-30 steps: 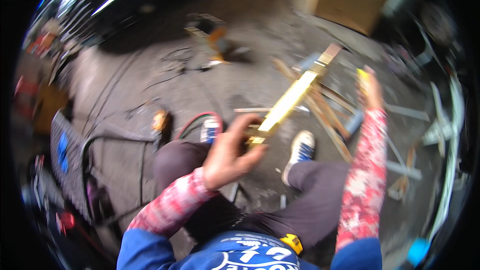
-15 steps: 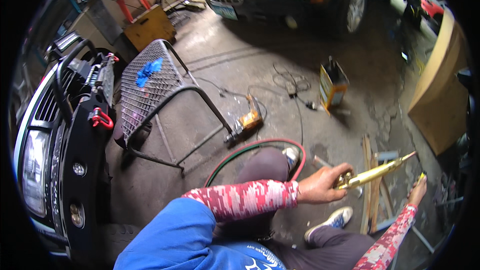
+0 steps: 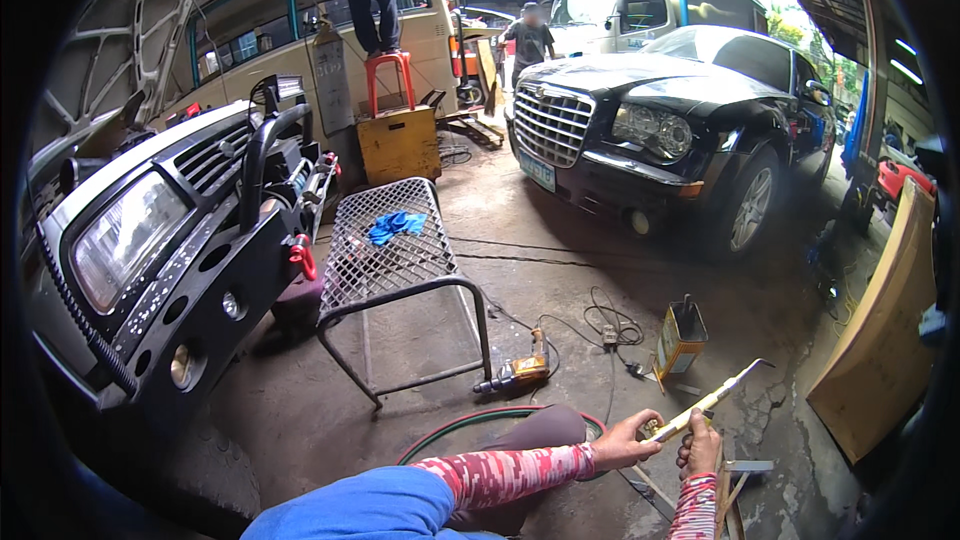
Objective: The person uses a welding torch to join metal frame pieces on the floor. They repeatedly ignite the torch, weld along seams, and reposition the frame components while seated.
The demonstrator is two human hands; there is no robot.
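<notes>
My left hand (image 3: pixel 628 440) is closed around the valve end of a brass gas torch (image 3: pixel 722 394), whose thin bent tip points up and to the right. Red and green hoses (image 3: pixel 455 440) curve over the floor behind my left forearm. Right up against the torch's middle is my right hand (image 3: pixel 699 446), with its fingers curled and the thumb up. A small dark-and-yellow thing shows at that hand; its kind is not clear. Whether the right fingers also touch the torch, I cannot tell.
A mesh-topped metal stand (image 3: pixel 385 265) bears a blue glove (image 3: pixel 394 227). An orange power drill (image 3: pixel 522 370), a cord (image 3: pixel 610 330) and an open tin (image 3: pixel 680 342) lie ahead. Black bumper (image 3: pixel 255 280) at left, black car (image 3: pixel 640 130) ahead, cardboard (image 3: pixel 875 330) at right. Someone stands on a red stool (image 3: pixel 390 80).
My right hand has come up and inward from the lower right to the torch. The view has tilted up, bringing the vehicles and two people into sight.
</notes>
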